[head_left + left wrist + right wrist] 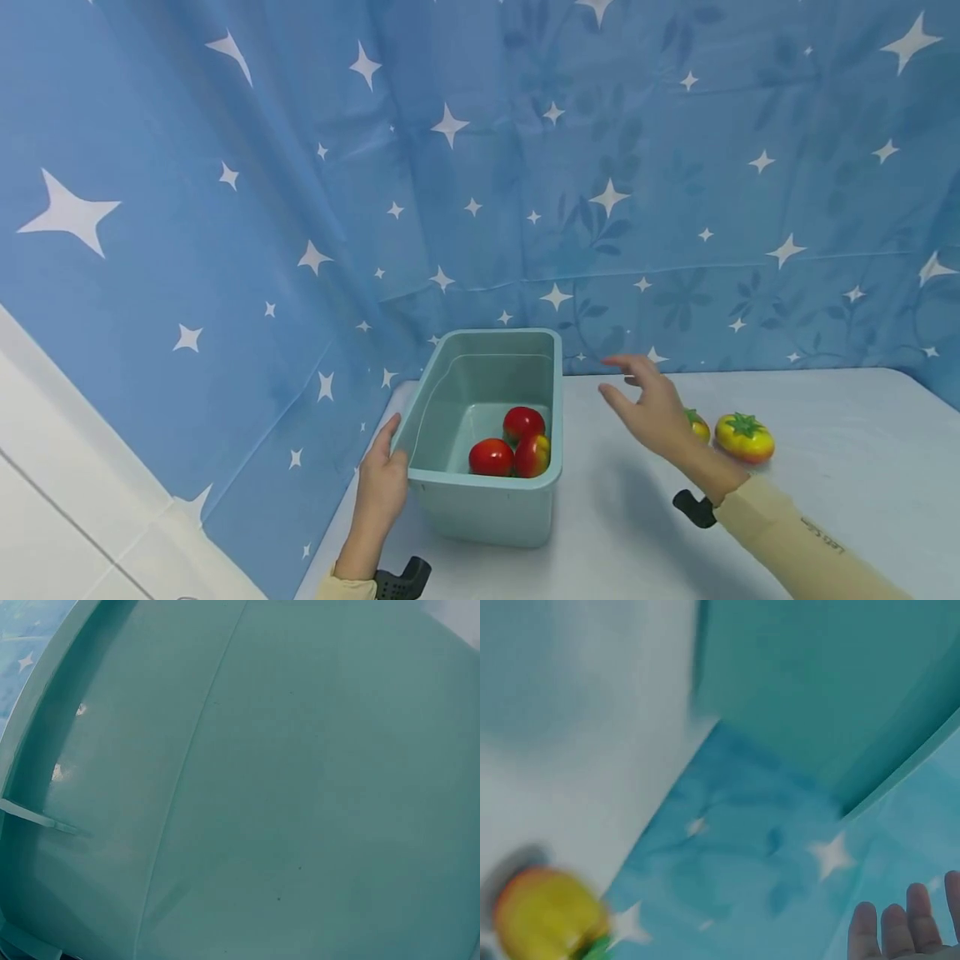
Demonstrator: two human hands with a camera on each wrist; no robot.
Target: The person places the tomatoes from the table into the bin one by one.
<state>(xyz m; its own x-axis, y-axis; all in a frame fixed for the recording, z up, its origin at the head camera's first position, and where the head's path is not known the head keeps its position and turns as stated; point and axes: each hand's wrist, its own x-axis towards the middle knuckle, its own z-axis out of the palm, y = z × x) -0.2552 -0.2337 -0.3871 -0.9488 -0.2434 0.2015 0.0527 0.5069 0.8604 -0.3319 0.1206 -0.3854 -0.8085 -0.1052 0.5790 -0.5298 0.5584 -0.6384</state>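
A light teal plastic bin [483, 508] stands on the table, its near-left rim held by my left hand [384, 483]. Its outer wall [300, 787] fills the left wrist view. Three red tomatoes, one [491, 457] near the front, one [522, 423] behind and one yellow-streaked [532, 456] at the right wall, lie inside the bin. My right hand [651, 408] is raised to the right of the bin, fingers apart and holding nothing. Beyond its wrist lie two yellow-and-red tomatoes with green tops, one [744, 437] fully visible, the other [697, 426] partly hidden by the hand.
A white-covered table [840, 467] carries everything. Behind and to the left hangs a blue curtain [480, 208] with white stars, close to the bin's far and left sides. A pale panelled surface [67, 467] is at the lower left.
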